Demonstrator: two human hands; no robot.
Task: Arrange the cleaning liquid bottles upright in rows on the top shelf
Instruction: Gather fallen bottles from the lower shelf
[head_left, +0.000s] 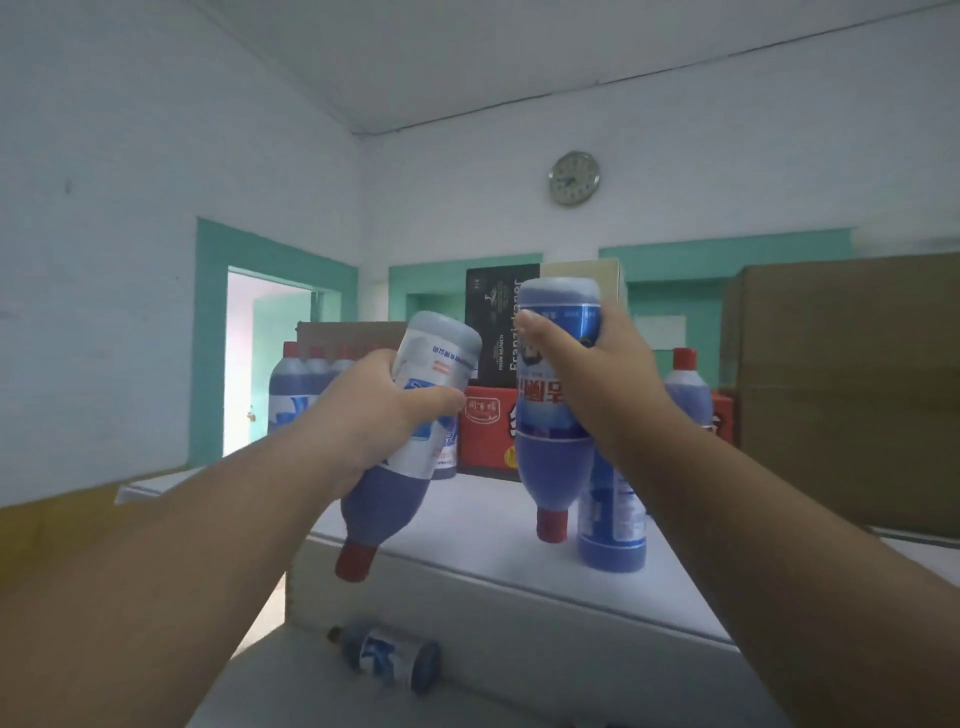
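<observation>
My left hand (387, 410) grips a blue cleaning liquid bottle (387, 499) upside down and tilted, its red cap pointing down past the shelf's front edge. My right hand (592, 379) grips a second bottle (553, 415) upside down, its red cap just above the white top shelf (483, 545). An upright bottle (613, 519) stands on the shelf right behind my right wrist. Several upright bottles (293, 387) stand in a row at the back left, and one more bottle (688, 387) at the back right. Another bottle (387, 657) lies on its side on a lower surface.
A red box (485, 434) and a black box (498, 322) stand at the back of the shelf. A large brown carton (852, 384) fills the right side. An open doorway (260, 358) is at the left, a wall clock (574, 177) above.
</observation>
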